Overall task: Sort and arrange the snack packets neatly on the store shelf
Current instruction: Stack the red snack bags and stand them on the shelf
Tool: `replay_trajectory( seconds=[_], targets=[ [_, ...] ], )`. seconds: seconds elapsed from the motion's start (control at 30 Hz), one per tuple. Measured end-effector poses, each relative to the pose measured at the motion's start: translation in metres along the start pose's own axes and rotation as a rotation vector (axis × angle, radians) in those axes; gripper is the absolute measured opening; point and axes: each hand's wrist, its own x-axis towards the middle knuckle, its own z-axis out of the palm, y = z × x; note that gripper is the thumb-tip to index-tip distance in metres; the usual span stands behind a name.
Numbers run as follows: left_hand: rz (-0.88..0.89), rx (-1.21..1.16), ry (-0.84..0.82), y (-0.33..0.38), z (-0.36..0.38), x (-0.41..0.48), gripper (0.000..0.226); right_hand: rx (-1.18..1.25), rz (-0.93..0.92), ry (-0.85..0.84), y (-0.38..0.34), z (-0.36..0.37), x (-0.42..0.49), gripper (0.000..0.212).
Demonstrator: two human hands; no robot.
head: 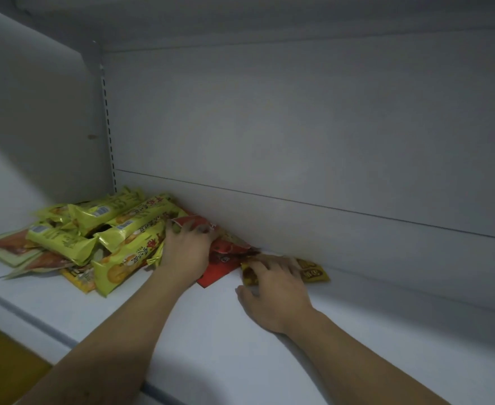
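A white shelf (211,331) is seen in dim light, backed by a grey panel (298,127). The left hand (186,249) is laid over the red packets (228,258) against the panel, fingers bent onto the topmost one; whether it is gripped or only pressed cannot be told. The right hand (275,287) is spread flat, fingers resting on a small yellow-brown packet (313,273). Yellow-green packets (117,229) are heaped loosely in the left corner.

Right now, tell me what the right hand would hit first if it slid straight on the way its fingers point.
The small yellow packet its fingers rest on; the right hand would likely push it into the shelf's back panel just behind, though depth there is hard to judge.
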Motion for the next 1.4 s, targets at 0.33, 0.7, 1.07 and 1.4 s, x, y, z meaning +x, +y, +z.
replay_trajectory(
  seconds=[0.33, 0.7, 1.07, 1.4],
  targets=[
    [0.228, -0.28, 0.333, 0.038, -0.03, -0.025, 0.082, 1.486, 0.38, 0.085, -0.005, -0.023, 0.008, 0.049],
    [0.309, -0.635, 0.232, 0.061, -0.037, -0.019, 0.07, 1.239, 0.573, 0.279, 0.056, -0.07, 0.004, 0.013],
    [-0.061, -1.081, -0.164, 0.125, -0.044, 0.014, 0.072, 1.179, 0.447, 0.288, 0.11, -0.077, -0.039, 0.037],
    [-0.303, -1.578, -0.136, 0.119, -0.027, -0.001, 0.038, 1.173, 0.492, 0.295, 0.103, -0.058, -0.038, 0.032]
  ],
)
